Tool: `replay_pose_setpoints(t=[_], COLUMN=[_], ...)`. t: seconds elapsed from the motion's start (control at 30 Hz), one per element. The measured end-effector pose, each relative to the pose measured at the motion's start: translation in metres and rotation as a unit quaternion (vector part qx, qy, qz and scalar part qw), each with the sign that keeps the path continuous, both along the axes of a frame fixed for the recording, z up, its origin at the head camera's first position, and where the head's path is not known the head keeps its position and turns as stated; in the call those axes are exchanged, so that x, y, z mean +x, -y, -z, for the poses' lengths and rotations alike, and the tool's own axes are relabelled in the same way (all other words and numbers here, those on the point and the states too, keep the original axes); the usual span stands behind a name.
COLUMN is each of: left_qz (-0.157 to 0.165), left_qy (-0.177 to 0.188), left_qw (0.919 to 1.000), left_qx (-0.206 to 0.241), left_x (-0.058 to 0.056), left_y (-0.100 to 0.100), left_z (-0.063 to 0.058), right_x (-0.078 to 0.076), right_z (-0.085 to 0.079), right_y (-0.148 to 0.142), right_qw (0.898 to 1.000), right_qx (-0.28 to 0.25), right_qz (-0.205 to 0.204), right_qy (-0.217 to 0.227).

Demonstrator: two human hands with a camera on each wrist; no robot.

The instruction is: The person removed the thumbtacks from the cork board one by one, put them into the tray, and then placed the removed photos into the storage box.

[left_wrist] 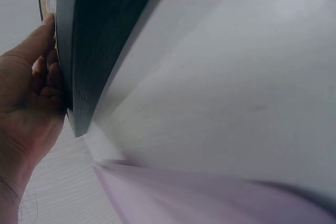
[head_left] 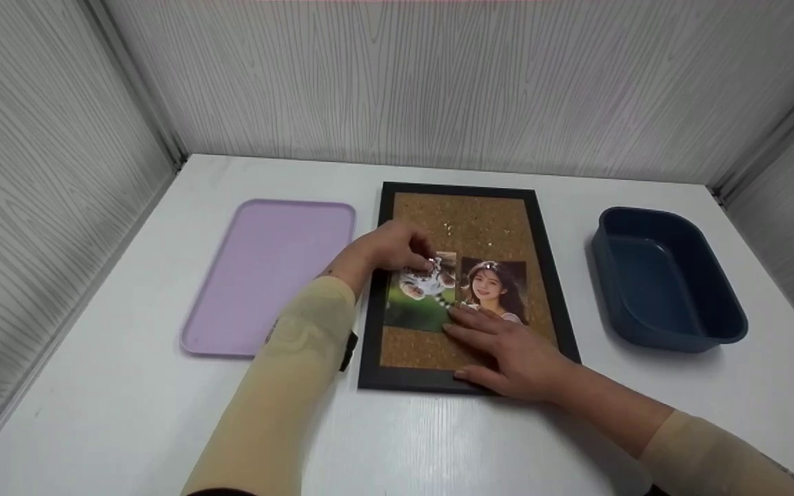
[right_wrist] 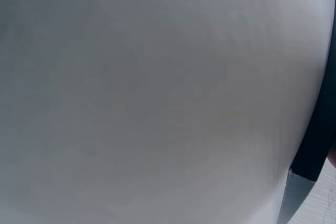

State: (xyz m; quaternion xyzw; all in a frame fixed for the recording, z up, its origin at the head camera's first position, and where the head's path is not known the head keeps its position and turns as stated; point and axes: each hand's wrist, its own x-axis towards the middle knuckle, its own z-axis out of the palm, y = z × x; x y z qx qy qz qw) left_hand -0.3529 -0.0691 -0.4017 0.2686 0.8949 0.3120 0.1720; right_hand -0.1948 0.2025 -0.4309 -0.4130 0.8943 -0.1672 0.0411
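A black-framed cork board lies flat on the white table. On it, side by side, are a white tiger cub photo and a portrait photo of a person. A small shiny pin sits at the portrait's top edge. My left hand pinches a small clear push pin at the tiger photo's top edge; its fingers partly hide the pin and photo. With fingers spread, my right hand rests across the lower parts of both photos. In the left wrist view, the black frame hides the left fingertips.
Several small shiny pins stand in the upper cork. A lilac tray lies left of the board, partly behind the left forearm. On the right stands a deep dark-blue bin. Pale wood-grain panels enclose the table's back and sides.
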Motion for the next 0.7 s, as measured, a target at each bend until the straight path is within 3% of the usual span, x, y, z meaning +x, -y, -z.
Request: replay_pose_setpoints(t=[0.7], left_qz=[0.002], left_qy=[0.011], left_qw=[0.9999], left_qx=[0.007], left_x=[-0.0003], left_y=[-0.0007], left_z=[0.0009], right_x=[-0.0013], right_z=[0.0010], right_y=[-0.0009], right_qw=[1.000], right_qx=[0.002], right_qz=[0.004], right_qy=[0.016])
